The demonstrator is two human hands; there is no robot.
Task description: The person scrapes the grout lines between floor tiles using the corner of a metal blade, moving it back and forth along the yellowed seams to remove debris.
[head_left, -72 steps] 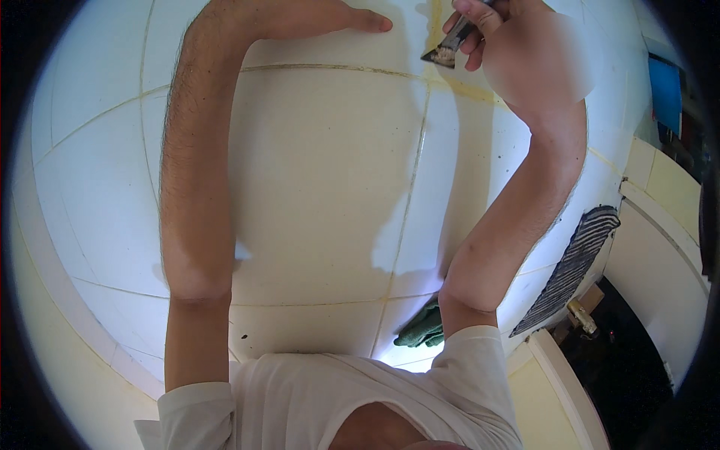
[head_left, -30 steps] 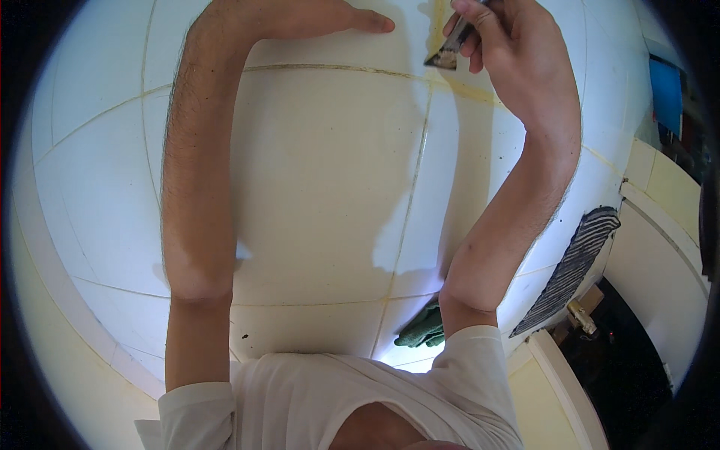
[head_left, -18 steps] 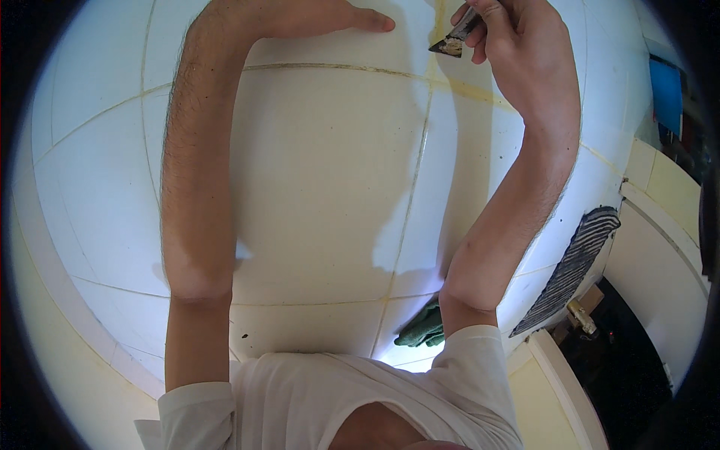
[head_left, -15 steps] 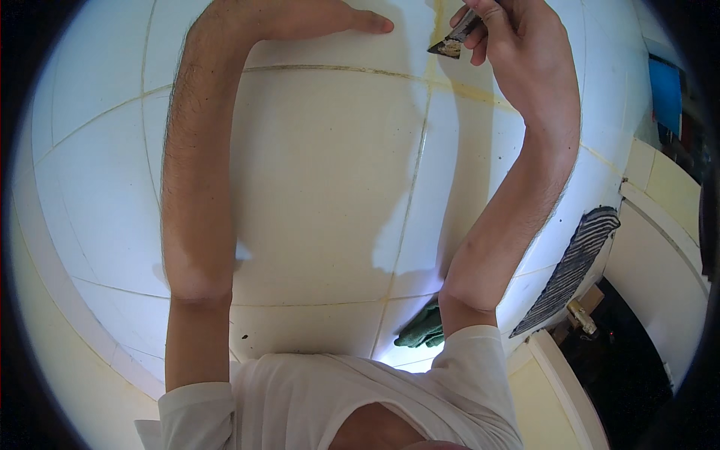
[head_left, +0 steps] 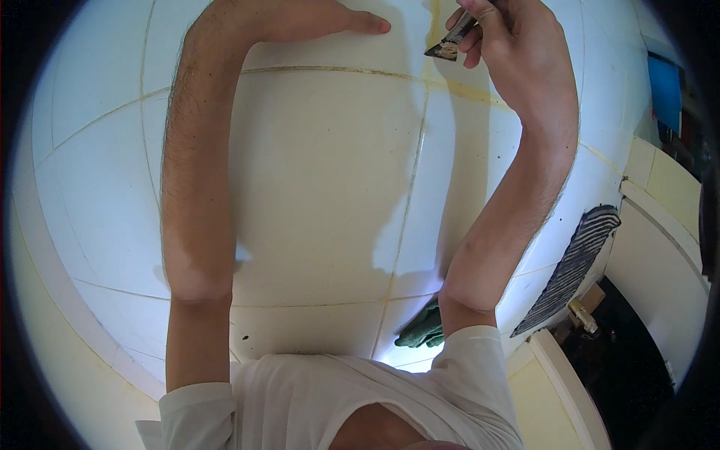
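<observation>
My right hand (head_left: 517, 56) is at the far side of the tiled floor, its fingers closed around a dark scraper (head_left: 444, 48). The scraper has a pointed end with tan, crusty residue on it. Its tip is at a yellowish grout line (head_left: 433, 22) between white tiles. Further left, my left hand (head_left: 315, 21) rests on a tile with one digit stretched toward the right. The upper picture edge cuts off the other fingers of that hand.
A dark green cloth (head_left: 421, 327) lies on the floor by my right elbow. Toward the right is a black-and-grey striped mat (head_left: 568, 270), beside a low ledge (head_left: 660, 225). A blue object (head_left: 665, 94) stands at the far right. A small dark speck (head_left: 245, 337) is near my left elbow.
My right hand and the scraper have shifted very slightly left. The left hand has barely moved. A dark speck now shows on the floor near my left elbow.
</observation>
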